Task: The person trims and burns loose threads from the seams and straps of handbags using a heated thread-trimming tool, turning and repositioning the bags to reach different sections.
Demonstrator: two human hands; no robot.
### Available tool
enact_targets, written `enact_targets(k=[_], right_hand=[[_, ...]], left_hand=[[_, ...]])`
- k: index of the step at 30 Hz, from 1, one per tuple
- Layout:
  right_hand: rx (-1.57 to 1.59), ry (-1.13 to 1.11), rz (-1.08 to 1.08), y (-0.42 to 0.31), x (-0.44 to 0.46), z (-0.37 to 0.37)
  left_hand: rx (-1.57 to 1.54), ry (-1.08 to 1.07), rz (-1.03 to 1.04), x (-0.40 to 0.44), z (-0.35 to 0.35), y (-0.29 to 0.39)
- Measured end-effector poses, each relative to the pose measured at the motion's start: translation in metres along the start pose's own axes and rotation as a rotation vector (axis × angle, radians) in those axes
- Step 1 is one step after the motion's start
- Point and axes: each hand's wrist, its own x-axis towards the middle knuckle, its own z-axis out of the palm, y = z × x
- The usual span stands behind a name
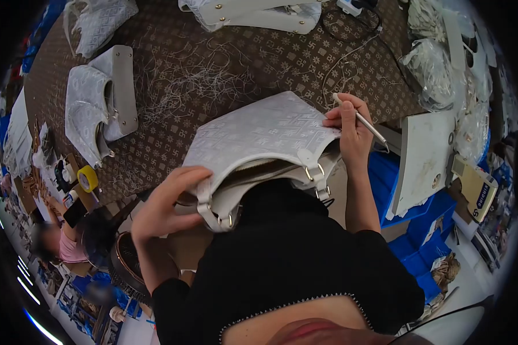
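Note:
A pale grey-white handbag (259, 129) with a woven-look pattern lies tilted at the table's near edge, against my black top. Its zipped mouth (259, 169) faces me and is partly open, with gold-coloured rings at both strap ends. My left hand (170, 204) grips the bag's left side near the strap, thumb below and fingers on top. At the bag's right corner, my right hand (354, 126) pinches the edge while a slim white pen-shaped tool (362, 122) is held between its fingers. The tool's thin end points down and right, away from the bag.
Loose threads (195, 80) are scattered over the brown patterned tabletop (282, 63). More pale bags (89, 98) lie left and at the far edge. A dark cable (394, 52) runs at right, near plastic-wrapped pieces (434, 75) and blue bins (383, 172). Another person (69, 244) sits at left.

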Motion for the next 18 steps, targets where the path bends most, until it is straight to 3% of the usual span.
enact_targets(k=[1, 3, 4, 6, 11, 13, 18], right_hand=[[-0.012, 0.007, 0.007, 0.003, -0.001, -0.001], [0.037, -0.003, 0.0, 0.01, -0.005, -0.001], [0.037, -0.005, -0.005, 0.009, -0.007, 0.001], [0.06, -0.008, -0.035, 0.009, -0.01, 0.004], [0.086, 0.009, -0.032, 0.006, -0.015, 0.011], [0.077, 0.015, -0.016, 0.007, -0.02, 0.013], [0.07, 0.011, 0.016, 0.008, -0.03, 0.014]], left_hand=[[-0.182, -0.179, 0.049, 0.003, -0.019, -0.005], [-0.402, -0.177, 0.076, 0.016, -0.031, -0.02], [-0.343, -0.067, 0.005, 0.024, -0.026, -0.022], [-0.071, -0.131, 0.077, 0.062, -0.017, -0.007], [-0.049, -0.339, 0.093, 0.13, 0.018, 0.029], [-0.109, -0.542, 0.05, 0.145, 0.025, 0.033], [-0.434, -0.663, -0.085, 0.156, 0.046, 0.023]])
